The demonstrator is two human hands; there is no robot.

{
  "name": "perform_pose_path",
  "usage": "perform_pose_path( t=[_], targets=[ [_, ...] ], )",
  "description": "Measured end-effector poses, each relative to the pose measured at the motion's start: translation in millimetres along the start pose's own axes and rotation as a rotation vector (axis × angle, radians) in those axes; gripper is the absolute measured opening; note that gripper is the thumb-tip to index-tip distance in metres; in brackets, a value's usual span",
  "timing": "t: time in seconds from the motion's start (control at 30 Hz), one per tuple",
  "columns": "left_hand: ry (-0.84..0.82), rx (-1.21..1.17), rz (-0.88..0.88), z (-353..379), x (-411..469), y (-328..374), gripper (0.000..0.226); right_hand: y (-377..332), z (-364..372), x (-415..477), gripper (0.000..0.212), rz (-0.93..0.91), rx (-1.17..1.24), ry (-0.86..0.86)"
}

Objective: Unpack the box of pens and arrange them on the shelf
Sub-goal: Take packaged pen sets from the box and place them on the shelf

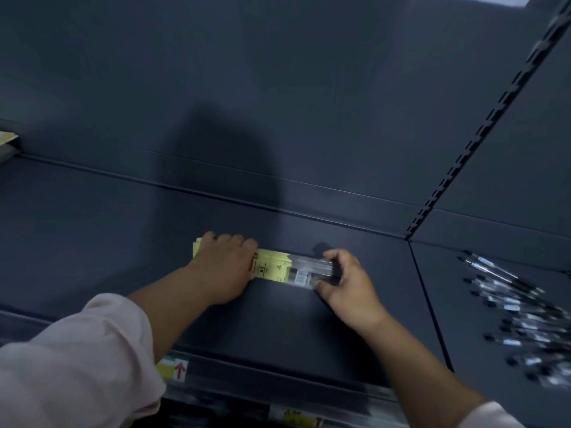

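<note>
Nearest, at seven o'clock, my pale sleeve [77,366] crosses the label strip [177,369] on the front edge of the dark shelf [278,329]. Further in, my left hand [222,267] curls over the yellow end of the pen pack [278,268], which lies flat at centre. My right hand [349,288] pinches its clear end between thumb and fingers. Loose pens [525,313] lie scattered at four o'clock. Beyond, a slotted upright [486,126] climbs toward one o'clock.

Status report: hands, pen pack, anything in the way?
Left hand grips pen pack at yellow end; right hand pinches clear end. Pack on shelf. Loose pens lie apart, right bay; nothing blocking.
</note>
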State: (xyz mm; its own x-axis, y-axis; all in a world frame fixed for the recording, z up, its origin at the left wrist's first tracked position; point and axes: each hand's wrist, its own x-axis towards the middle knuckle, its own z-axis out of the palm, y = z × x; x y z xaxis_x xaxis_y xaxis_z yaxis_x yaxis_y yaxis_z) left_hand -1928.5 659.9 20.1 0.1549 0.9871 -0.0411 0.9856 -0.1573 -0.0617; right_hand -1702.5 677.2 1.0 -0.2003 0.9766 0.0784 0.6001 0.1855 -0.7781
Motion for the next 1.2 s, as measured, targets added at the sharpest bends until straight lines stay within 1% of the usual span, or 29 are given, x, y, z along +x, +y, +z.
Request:
perform_pose_path(
  t=[0.07, 0.13, 0.23, 0.3, 0.43, 0.47, 0.53, 0.57, 0.63, 0.7, 0.73, 0.8, 0.9, 0.97, 1.03, 1.1, 1.2],
  targets=[
    [-0.002, 0.045, -0.019, 6.5, -2.5, 0.9, 0.048, 0.6, 2.4, -1.5, 0.047, -0.001, 0.011, 0.014],
    [-0.008, 0.061, -0.002, 9.2, -6.1, 6.4, 0.05, -2.3, 7.0, -4.3, 0.051, -0.007, 0.002, 0.014],
    [-0.029, 0.074, -0.003, 8.5, -9.5, 16.0, 0.059, -6.0, 14.1, -8.7, 0.058, -0.056, -0.061, -0.032],
    [-0.025, 0.08, -0.007, 6.2, -11.7, 18.3, 0.059, -4.5, 13.8, -9.0, 0.059, -0.084, -0.117, -0.061],
    [0.072, 0.044, 0.057, 6.0, -10.7, 13.9, 0.042, -1.8, 2.5, -3.7, 0.041, -0.143, -0.277, -0.093],
    [0.107, 0.064, 0.082, 6.0, -6.4, 13.2, 0.041, -2.8, -0.5, -0.3, 0.038, -0.15, -0.277, -0.073],
    [0.254, 0.091, 0.106, 3.6, 6.0, 10.7, 0.04, -4.7, -6.6, 7.9, 0.034, -0.155, -0.252, -0.001],
    [0.273, 0.09, 0.1, -0.8, 10.2, 10.8, 0.038, -4.7, -9.4, 12.0, 0.034, -0.155, -0.249, 0.029],
    [0.18, 0.072, 0.069, -1.0, 16.2, 12.4, 0.041, -2.3, -12.2, 17.0, 0.037, -0.142, -0.284, 0.0],
    [0.061, 0.064, 0.031, 5.6, 17.5, 14.3, 0.051, 3.0, -10.1, 17.4, 0.048, -0.122, -0.334, -0.09],
    [0.028, 0.078, 0.01, 7.4, 16.9, 15.3, 0.055, 5.3, -7.8, 17.2, 0.055, -0.127, -0.343, -0.111],
    [-0.009, 0.066, -0.027, 11.0, 16.4, 19.0, 0.06, 5.8, -3.1, 18.0, 0.065, -0.134, -0.344, -0.112],
    [-0.049, 0.072, -0.046, 9.2, 16.1, 26.8, 0.064, 5.3, 2.0, 17.1, 0.07, -0.133, -0.348, -0.116],
    [-0.021, 0.086, -0.045, 11.0, 16.6, 26.8, 0.061, 5.5, 2.2, 16.4, 0.065, -0.157, -0.369, -0.12],
    [0.025, 0.085, -0.016, 10.8, 16.7, 25.0, 0.06, 7.2, 0.3, 18.6, 0.054, -0.174, -0.399, -0.125],
    [0.07, 0.072, 0.036, 6.9, 20.0, 24.0, 0.052, 9.4, -4.8, 24.8, 0.044, -0.177, -0.432, -0.114],
    [0.088, 0.058, 0.066, -0.9, 32.8, 24.5, 0.045, 11.9, -15.8, 38.1, 0.037, -0.151, -0.472, -0.117]
  ],
)
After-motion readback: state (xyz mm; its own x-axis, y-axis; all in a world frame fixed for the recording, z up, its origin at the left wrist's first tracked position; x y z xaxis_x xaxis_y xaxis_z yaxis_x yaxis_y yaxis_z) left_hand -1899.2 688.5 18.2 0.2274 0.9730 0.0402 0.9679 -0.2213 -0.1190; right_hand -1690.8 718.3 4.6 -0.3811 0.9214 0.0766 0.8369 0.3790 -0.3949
